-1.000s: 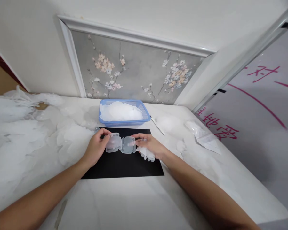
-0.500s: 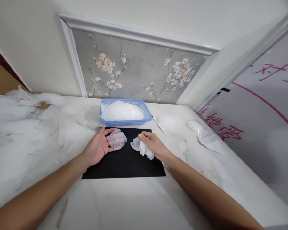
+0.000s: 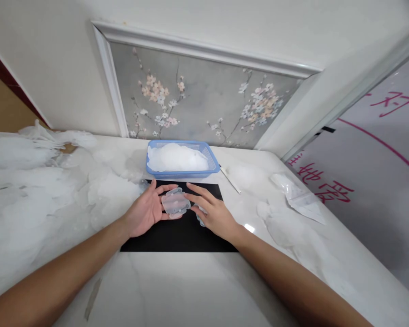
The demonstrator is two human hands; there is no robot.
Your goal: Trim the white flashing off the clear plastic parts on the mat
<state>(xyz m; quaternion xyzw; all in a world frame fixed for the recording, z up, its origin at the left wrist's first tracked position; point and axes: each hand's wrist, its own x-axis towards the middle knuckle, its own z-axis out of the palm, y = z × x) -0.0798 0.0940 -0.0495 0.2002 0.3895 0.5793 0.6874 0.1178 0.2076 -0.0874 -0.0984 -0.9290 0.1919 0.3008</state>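
Note:
My left hand (image 3: 145, 209) is palm up, its outstretched fingers supporting a translucent scalloped plastic piece (image 3: 176, 203). My right hand (image 3: 216, 213) comes over from the other side with fingers spread, its fingertips at the right edge of that piece. Below my right hand shows the edge of another translucent piece (image 3: 201, 218), mostly hidden; whether it lies on the mat or touches my palm I cannot tell. Both hands are over a black rectangular mat (image 3: 177, 240) on the white marbled table.
Behind the mat stands a blue basket (image 3: 182, 174) with white thin pieces inside. A slim white tool (image 3: 231, 180) lies to its right. Heaps of translucent white sheets (image 3: 54, 204) cover the left side. A clear plastic bag (image 3: 301, 197) is at the right.
My right hand has moved left toward the piece in my left hand, and its fingers have spread from their grip on translucent and white pieces. The view has shifted slightly.

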